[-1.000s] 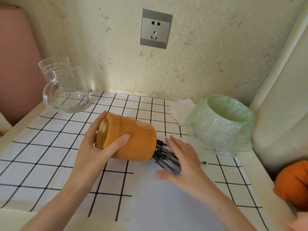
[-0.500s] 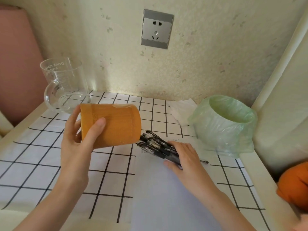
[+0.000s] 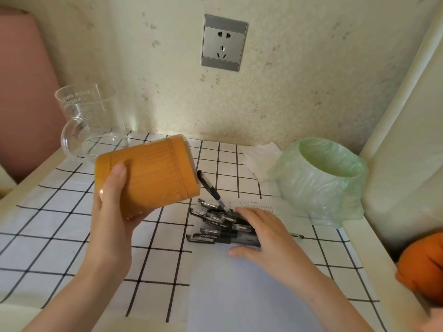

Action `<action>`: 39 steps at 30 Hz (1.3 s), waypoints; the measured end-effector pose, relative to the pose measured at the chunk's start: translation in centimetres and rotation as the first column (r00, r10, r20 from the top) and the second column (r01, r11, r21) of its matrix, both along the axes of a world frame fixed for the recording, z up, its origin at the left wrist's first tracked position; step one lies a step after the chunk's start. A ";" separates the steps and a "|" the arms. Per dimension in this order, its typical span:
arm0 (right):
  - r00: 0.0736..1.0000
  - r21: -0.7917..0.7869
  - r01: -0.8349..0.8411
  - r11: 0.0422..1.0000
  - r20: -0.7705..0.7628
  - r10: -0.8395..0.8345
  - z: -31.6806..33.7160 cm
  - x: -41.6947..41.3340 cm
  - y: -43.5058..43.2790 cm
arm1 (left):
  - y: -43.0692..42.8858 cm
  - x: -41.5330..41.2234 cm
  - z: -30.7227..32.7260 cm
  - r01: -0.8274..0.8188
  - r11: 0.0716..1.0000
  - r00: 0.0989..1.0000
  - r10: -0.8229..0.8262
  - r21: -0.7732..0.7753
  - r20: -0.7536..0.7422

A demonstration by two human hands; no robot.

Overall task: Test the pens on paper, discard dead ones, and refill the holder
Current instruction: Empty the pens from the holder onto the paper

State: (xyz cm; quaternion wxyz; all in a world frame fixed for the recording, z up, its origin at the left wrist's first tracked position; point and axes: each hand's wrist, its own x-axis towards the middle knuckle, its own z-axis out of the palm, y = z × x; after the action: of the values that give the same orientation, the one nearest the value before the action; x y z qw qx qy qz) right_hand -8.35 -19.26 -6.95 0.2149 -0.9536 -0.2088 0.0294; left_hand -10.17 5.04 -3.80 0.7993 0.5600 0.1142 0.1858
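My left hand (image 3: 112, 207) grips an orange wooden pen holder (image 3: 148, 176), tipped on its side above the table with its mouth facing right. One black pen (image 3: 209, 188) slants down out of the mouth. Several black pens (image 3: 220, 226) lie in a heap on the white paper (image 3: 239, 295). My right hand (image 3: 266, 236) lies over the right end of that heap, fingers straight and flat, its fingers hiding the pen tips. A bin lined with a green plastic bag (image 3: 321, 178) stands at the right.
A glass mug (image 3: 91, 123) stands at the back left on the checked tablecloth (image 3: 48, 236). A crumpled white tissue (image 3: 261, 159) lies behind the paper. A loose pen part (image 3: 297, 235) lies right of my hand. An orange cloth (image 3: 422, 267) is at the right edge.
My left hand has lifted the holder up and to the left, away from the pens. The pens slid out onto the paper, one still sliding from the mouth. My right hand stays on the heap.
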 end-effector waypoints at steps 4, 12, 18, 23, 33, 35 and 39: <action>0.998 0.191 0.045 0.981 -0.061 -0.035 0.5 -0.3 0.6 | -0.5 -0.2 -0.3 0.086 0.994 0.996 -0.084 0.065 -0.029; 0.992 0.205 0.057 0.977 0.099 -0.078 0.1 0.2 1.9 | -0.7 -0.3 -0.3 0.087 0.984 0.996 -0.085 0.153 -0.021; 0.963 0.364 0.179 0.914 0.127 -0.239 0.5 0.7 1.6 | 0.1 -0.1 0.1 0.054 0.998 0.999 -0.054 -0.020 -0.006; 0.979 0.134 0.170 0.976 0.091 -0.183 1.1 0.6 1.1 | 0.1 -0.2 0.9 0.128 0.978 0.992 -0.124 -0.167 0.033; 0.951 0.625 0.095 0.774 -0.287 0.115 3.4 -0.6 2.2 | -1.4 -0.5 0.7 0.496 0.505 0.671 -0.739 -0.707 -0.058; 0.938 0.676 0.057 0.735 -0.287 0.192 3.7 -0.7 2.7 | -2.0 -0.4 0.5 0.526 0.490 0.596 -0.796 -0.695 -0.110; 0.928 0.705 0.071 0.705 -0.307 0.213 3.9 -0.7 3.0 | -2.7 -0.1 0.0 0.588 0.571 0.567 -0.796 -0.573 -0.210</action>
State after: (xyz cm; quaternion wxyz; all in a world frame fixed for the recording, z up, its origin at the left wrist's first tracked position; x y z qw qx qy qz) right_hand -9.04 -16.21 -3.06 0.5962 -0.7667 -0.1976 0.1329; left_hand -10.25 2.36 -3.83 0.8596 0.3875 0.0970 -0.3187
